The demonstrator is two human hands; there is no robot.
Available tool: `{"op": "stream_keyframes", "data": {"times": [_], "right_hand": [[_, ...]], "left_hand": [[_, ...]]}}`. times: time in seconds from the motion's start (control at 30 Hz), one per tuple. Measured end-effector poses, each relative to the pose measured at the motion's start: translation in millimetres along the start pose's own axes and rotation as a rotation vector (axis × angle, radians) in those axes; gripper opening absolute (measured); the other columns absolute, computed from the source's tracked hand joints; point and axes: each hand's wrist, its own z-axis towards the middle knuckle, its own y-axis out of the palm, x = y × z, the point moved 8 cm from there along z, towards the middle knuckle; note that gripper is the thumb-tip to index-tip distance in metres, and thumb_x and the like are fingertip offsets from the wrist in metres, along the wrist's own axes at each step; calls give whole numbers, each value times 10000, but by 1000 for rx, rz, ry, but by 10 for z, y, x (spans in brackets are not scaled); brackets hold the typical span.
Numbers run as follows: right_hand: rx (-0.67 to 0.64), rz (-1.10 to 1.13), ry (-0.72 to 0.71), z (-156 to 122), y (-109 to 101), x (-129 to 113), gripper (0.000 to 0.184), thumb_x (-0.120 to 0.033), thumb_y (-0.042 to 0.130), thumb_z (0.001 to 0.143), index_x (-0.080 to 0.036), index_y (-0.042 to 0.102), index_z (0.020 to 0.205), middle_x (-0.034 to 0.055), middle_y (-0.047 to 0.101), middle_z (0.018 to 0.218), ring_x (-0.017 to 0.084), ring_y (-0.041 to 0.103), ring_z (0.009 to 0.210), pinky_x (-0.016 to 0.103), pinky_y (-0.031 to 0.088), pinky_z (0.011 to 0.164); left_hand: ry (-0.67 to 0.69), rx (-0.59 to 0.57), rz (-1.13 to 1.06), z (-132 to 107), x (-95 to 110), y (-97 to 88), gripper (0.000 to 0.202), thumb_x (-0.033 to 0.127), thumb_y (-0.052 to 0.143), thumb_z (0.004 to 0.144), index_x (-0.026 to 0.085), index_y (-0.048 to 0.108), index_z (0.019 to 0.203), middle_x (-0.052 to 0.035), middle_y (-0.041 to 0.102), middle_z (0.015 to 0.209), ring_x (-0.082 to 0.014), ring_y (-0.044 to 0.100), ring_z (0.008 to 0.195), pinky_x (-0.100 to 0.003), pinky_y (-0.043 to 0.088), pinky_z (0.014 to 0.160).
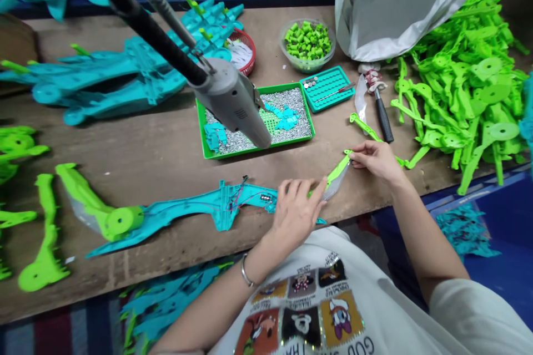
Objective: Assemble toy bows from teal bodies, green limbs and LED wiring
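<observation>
A long turquoise plastic frame [189, 206], resembling half of a toy bow, lies along the near side of the table with thin wires and small metal cells in it. Attached to its left end is a green arm piece [89, 197] with a clear plastic strip. My left hand [296, 208] covers the frame's right end, its fingers curved over a second green arm piece [338, 171]. Under that piece shows a clear strip [335, 184]. At its upper tip, my right hand [372, 160] pinches the green arm piece between thumb and fingers. My left palm hides the joint.
A hanging grey power screwdriver [233, 102] sits over a green tray [256, 151] of screws. Behind are a bowl of green caps [308, 44], a teal tray [328, 89] and a hammer [383, 116]. Green parts [470, 94] pile at right; turquoise frames [137, 72] lie back left.
</observation>
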Motion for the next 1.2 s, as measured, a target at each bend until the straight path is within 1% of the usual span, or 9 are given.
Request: {"op": "stream_keyframes", "data": {"times": [0.13,0.27,0.43,0.6,0.7,0.87,0.93,1.07,1.2], "right_hand": [[-1,-19,8,17,3,2,484,-457,962,542,-135,719,810,39,717,680,123,671,588,264,635,604],[6,-13,10,13,1,7,514,-481,963,529,-139,705,813,38,717,686,125,674,587,241,622,571],[27,-98,-17,7,-13,-3,471,-489,930,589,-143,706,817,39,710,715,116,652,589,233,603,552],[83,-174,-64,-9,-11,-47,391,-460,903,635,-166,701,796,48,729,758,147,670,640,289,628,617],[124,-25,-23,-50,6,-32,398,-420,940,581,-173,682,757,37,727,741,155,690,655,300,642,660],[178,284,56,-186,48,8,490,-323,998,454,-172,668,783,11,743,733,111,681,626,208,599,621],[138,359,84,-273,134,11,502,-315,996,462,-174,678,824,6,756,768,101,681,637,194,585,620],[-57,386,221,-504,476,89,430,-369,965,550,-159,694,811,11,757,783,125,712,702,249,615,726],[-91,421,229,-631,652,162,441,-366,963,550,-163,694,833,5,758,761,137,710,672,271,615,702]], "left_hand": [[9,-105,92,78,105,124,593,315,460,1038,172,322,1596,-147,452,1587,-325,433,1419,-566,286,1179],[19,-158,127,102,104,198,663,337,446,1040,149,214,1632,-126,242,1695,-324,244,1558,-612,194,1240],[57,-169,86,102,47,226,617,344,389,1060,130,248,1621,-123,304,1673,-295,308,1539,-525,289,1228],[62,-132,83,97,39,232,608,347,375,1065,131,254,1621,-110,320,1668,-299,324,1529,-512,289,1229],[73,-116,92,83,48,230,606,349,358,1068,138,246,1625,-102,299,1677,-292,319,1531,-503,290,1232],[81,-123,129,57,49,222,616,355,330,1068,135,219,1632,-86,269,1689,-287,299,1540,-494,306,1230],[88,-116,135,51,61,227,626,357,335,1065,131,206,1635,-88,246,1695,-288,283,1547,-499,304,1230],[82,-84,118,30,85,250,664,358,373,1053,132,169,1642,-114,202,1705,-314,225,1569,-527,264,1244],[98,-61,-77,3,52,126,737,376,436,1033,96,123,1639,-165,194,1702,-326,149,1589,-531,213,1270]]}}
